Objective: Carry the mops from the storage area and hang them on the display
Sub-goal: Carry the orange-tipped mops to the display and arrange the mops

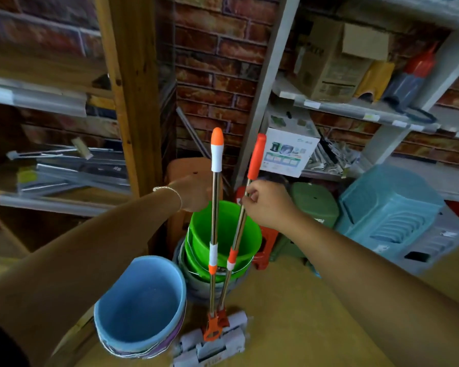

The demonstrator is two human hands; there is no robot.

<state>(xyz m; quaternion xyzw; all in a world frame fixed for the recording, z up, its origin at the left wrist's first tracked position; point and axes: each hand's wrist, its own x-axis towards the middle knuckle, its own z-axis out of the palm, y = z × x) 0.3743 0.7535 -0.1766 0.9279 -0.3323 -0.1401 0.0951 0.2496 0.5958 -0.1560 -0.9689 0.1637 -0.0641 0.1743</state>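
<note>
I pinch the right mop (240, 223) shaft with my right hand (266, 205); my left hand (194, 193) seems wrapped around the left mop (214, 207). Both stand before the green bucket (223, 234): light, stiff, slick metal, best gripped mid-shaft.

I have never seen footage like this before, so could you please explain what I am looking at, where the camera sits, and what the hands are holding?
The single picture comes from a wide-angle camera worn on a person's head, looking down at their own bare arms. The left hand is closed on the metal pole of the mop with the orange-and-white handle. The right hand pinches the pole of the mop with the plain orange handle. Both mop heads rest on the floor. Behind them stands a stack of green buckets, a blue bucket beside it, and stocked shelves around.
</note>
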